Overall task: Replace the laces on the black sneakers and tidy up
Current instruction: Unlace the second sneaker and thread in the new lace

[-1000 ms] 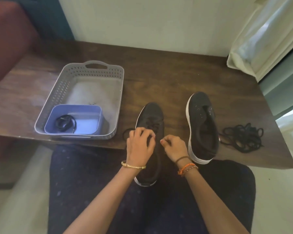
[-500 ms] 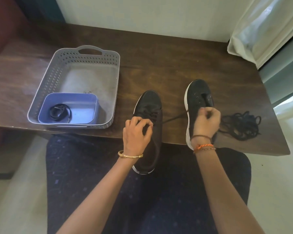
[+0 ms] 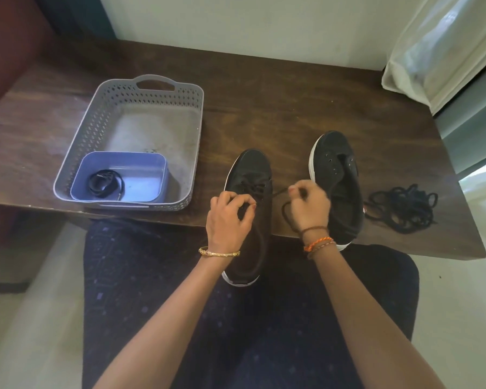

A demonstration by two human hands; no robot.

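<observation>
Lacing in progress: left sneaker

Left hand (image 3: 229, 217) pinches the left sneaker (image 3: 250, 192) at its eyelets; right hand (image 3: 309, 204) grips its lace (image 3: 278, 192). Right sneaker (image 3: 338, 175) unlaced; apparently removed laces (image 3: 401, 207) on desk (image 3: 264, 108), far right.

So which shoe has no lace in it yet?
The sneaker on the right, beside the loose pile of laces. Its eyelets are bare, while the left sneaker already has a lace criss-crossed through it, which both hands are working on.
</observation>
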